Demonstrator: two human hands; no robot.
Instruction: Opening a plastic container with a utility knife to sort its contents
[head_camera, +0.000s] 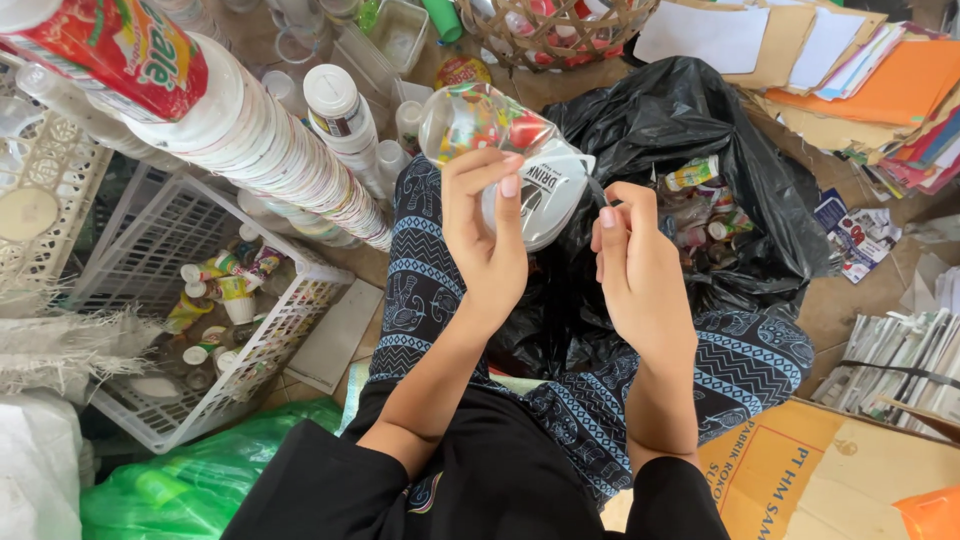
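In the head view, the left hand (487, 235) sits just left of the frame's centre, fingers curled closed around a clear plastic cup (478, 122) with a colourful printed band, held on its side above the lap. The cup's white foil lid (545, 195) faces the camera and is partly peeled. The right hand (632, 262), just right of centre, is pinched shut, thumb and forefinger gripping a thin strip at the lid's right edge.

Below and behind the hands an open black plastic bag (700, 120) fills the upper middle and right of the frame, with small bottles and wrappers inside it. At the left, a white plastic basket (150, 250) holds small bottles and cups, tilted on the floor. A long nested stack of white cups (270, 160) runs diagonally from the upper left corner towards the centre. A woven basket (560, 35) stands at the top edge. Stacked paper and cardboard (880, 90) lie at the upper right, a flattened cardboard box (810, 470) at the lower right, and a green plastic bag (200, 480) at the lower left.
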